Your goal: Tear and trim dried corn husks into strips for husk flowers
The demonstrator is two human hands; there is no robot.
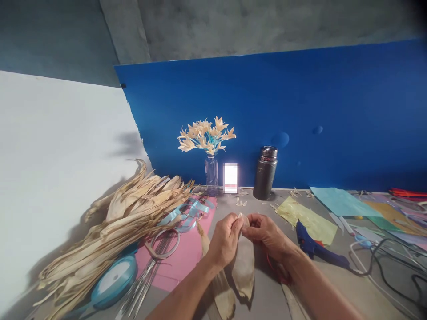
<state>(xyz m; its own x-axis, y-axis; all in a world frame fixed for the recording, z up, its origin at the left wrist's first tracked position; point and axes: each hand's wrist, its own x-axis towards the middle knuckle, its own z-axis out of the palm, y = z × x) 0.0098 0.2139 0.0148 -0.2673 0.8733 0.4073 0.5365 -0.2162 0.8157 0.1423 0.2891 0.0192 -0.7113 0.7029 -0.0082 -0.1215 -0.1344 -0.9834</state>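
Both my hands meet at the middle of the table and pinch the top end of a dry corn husk (pixel 243 266) that hangs down between them. My left hand (pixel 225 240) is closed on its upper left edge, my right hand (pixel 267 233) on its upper right edge. Another husk strip (pixel 222 289) lies under my left forearm. A big pile of dried husks (pixel 113 226) lies to the left. A small clear bottle (pixel 211 174) with finished husk flowers (pixel 206 135) stands at the back.
A blue glue gun (pixel 312 245) with its cable lies right of my hands. A dark flask (pixel 265 173) stands by the blue board. Pink paper (pixel 187 260), blue ribbon spool (pixel 115 281), tape ring (pixel 163 243), wires (pixel 142 284) and coloured sheets (pixel 336 201) lie around.
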